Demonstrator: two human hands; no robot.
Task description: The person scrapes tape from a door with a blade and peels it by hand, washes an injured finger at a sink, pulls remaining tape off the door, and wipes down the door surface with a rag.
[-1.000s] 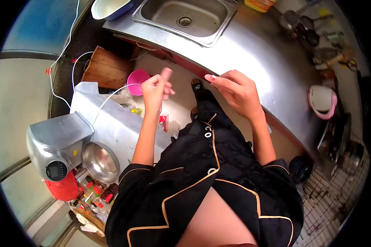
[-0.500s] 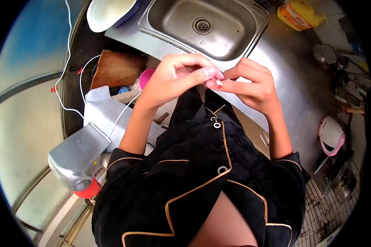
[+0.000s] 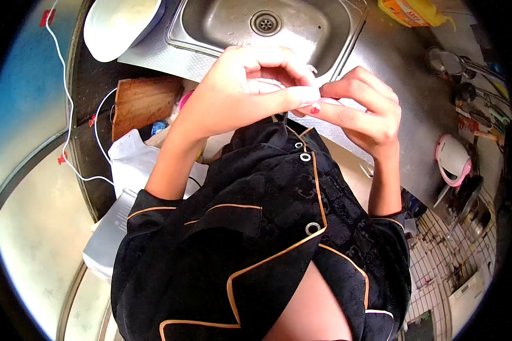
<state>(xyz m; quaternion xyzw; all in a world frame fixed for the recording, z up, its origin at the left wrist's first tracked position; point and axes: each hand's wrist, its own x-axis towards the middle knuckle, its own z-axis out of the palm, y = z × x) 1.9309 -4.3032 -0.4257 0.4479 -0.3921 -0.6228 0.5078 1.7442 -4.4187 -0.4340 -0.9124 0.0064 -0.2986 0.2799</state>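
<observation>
While the left hand (image 3: 233, 94) curls loosely, its thumb and fingers bent inward, the right hand (image 3: 364, 108) is nearly closed, thumb and index finger reaching left. The 2 hands meet at the fingertips, where a small red-and-white patch (image 3: 315, 107) shows by the right thumb's tip; whether either grips anything cannot be told. Beyond lies the sink (image 3: 301, 31), with a white basin (image 3: 116, 28) far left.

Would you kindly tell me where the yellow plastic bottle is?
In the head view, the yellow plastic bottle is at top right, beside the silver metal sink.
</observation>
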